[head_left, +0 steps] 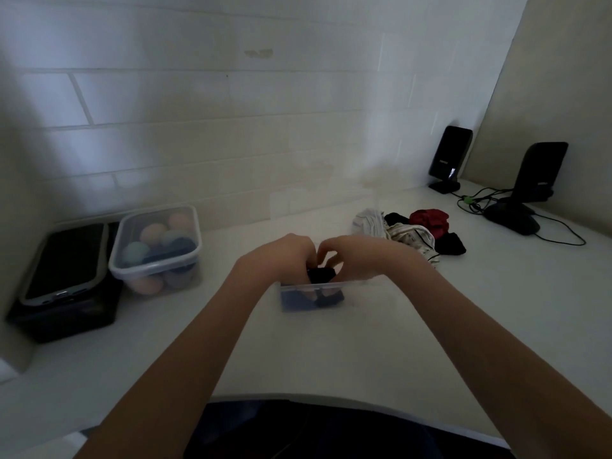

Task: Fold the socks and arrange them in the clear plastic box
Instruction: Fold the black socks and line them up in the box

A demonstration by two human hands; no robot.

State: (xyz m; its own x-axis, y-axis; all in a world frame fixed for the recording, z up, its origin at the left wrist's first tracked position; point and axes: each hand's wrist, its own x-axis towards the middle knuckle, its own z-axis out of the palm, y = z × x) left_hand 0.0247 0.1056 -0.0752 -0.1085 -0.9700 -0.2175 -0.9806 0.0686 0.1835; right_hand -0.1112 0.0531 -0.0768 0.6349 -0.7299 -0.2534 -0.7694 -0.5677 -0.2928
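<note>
A small clear plastic box (361,286) stands on the white counter in front of me. Both hands reach into it from above. My left hand (281,256) and my right hand (351,256) together grip a dark folded sock (320,273) at the box's rim. More dark sock fabric (298,301) shows through the box's near wall. A pile of loose socks (414,231), white, striped, red and black, lies on the counter behind and to the right of the box.
At the left a lidded clear box (155,246) holds rolled coloured socks, next to a black container (66,286) with a dark lid. Two black speakers (450,160) (539,173), a mouse (513,221) and cables sit at the far right against the wall.
</note>
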